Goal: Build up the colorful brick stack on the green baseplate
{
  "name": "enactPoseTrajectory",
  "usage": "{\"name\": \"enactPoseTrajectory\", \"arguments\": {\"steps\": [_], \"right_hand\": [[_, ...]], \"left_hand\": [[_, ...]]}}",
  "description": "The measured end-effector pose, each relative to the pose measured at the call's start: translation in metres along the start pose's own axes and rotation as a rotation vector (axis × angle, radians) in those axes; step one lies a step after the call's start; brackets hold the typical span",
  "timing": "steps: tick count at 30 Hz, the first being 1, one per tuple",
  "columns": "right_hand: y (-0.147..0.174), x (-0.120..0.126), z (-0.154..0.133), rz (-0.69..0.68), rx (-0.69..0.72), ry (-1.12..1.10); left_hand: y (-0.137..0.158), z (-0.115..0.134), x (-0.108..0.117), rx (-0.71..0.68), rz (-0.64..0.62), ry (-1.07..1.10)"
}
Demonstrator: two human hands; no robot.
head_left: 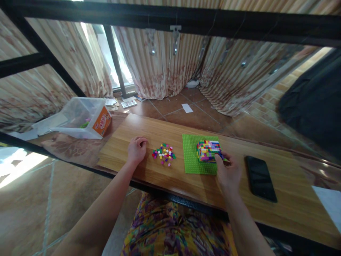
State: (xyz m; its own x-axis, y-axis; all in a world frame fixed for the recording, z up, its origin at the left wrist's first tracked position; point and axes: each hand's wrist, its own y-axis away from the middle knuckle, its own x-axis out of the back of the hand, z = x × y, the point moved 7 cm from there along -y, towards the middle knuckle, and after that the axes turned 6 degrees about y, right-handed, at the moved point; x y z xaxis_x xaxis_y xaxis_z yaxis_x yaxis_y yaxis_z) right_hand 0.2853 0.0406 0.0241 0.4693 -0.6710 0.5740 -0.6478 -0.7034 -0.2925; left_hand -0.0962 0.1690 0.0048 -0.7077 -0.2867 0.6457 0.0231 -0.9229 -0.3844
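Note:
On the green baseplate [190, 156] stands a block built of many small coloured toy bricks [207, 151], in rows of white, red, yellow, purple and blue. My right hand [229, 170] is at the near right corner of this build, thumb and fingers closed around a small dark blue brick [220, 155] touching it. A loose pile of tiny bricks [164, 153] in mixed colours lies left of the baseplate. Beside that pile, my left hand [136, 151] rests on the wooden table with its fingers curled in; whatever they may hold is hidden.
A black phone [260, 177] lies right of my right hand. To the far left, a clear plastic bin [82, 117] with an orange label holds a few green and pink pieces. White paper [329, 202] sits at the right edge. A dark metal bar [170, 17] crosses the top.

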Motion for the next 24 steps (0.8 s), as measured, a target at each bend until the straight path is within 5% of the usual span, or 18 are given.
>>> {"name": "enactPoseTrajectory", "arguments": {"steps": [4,10,16,24], "right_hand": [[0.023,0.008,-0.042,0.065,0.223,0.085],[0.087,-0.060,-0.094,-0.447,0.514,-0.006],[0.110,-0.103,-0.102,-0.560,0.672,0.128],[0.107,-0.101,-0.101,-0.543,0.663,0.129]], "left_hand": [[0.000,-0.001,-0.001,-0.003,-0.001,0.008],[0.000,0.000,-0.001,-0.001,-0.013,-0.006],[0.001,0.002,-0.001,0.006,-0.014,-0.002],[0.000,0.001,0.001,-0.001,-0.011,0.006]]}}
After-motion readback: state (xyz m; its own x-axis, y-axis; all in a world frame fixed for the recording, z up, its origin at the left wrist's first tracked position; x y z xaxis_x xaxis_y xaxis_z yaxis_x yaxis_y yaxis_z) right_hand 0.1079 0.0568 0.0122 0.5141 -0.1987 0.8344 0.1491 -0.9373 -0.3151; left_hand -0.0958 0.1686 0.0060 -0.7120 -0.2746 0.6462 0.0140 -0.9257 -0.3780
